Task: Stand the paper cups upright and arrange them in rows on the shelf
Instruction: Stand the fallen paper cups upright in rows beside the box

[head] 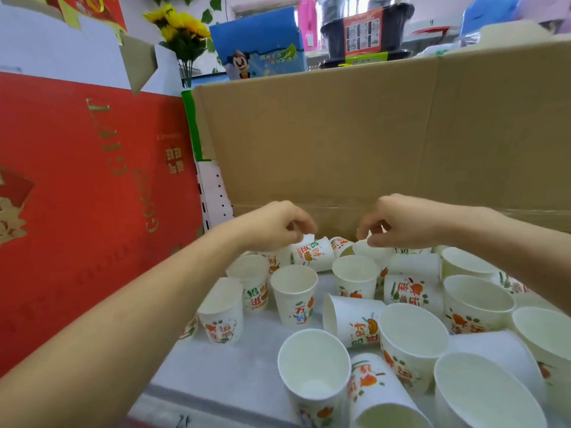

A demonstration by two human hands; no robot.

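Note:
Several white paper cups with orange and green print crowd the white shelf (241, 359). Some stand upright, like one cup (295, 291) near the middle and a large front cup (315, 375). Others lie on their sides, such as a cup (352, 322) in the middle. At the back, my left hand (278, 225) pinches a tipped cup (313, 253) with curled fingers. My right hand (401, 220) pinches the rim of a back cup (370, 250) next to it.
A tall brown cardboard wall (355, 134) stands right behind the cups. A red gift box (86, 196) closes off the left side. Yellow artificial flowers (179, 29) and a blue box (259, 44) sit beyond the cardboard.

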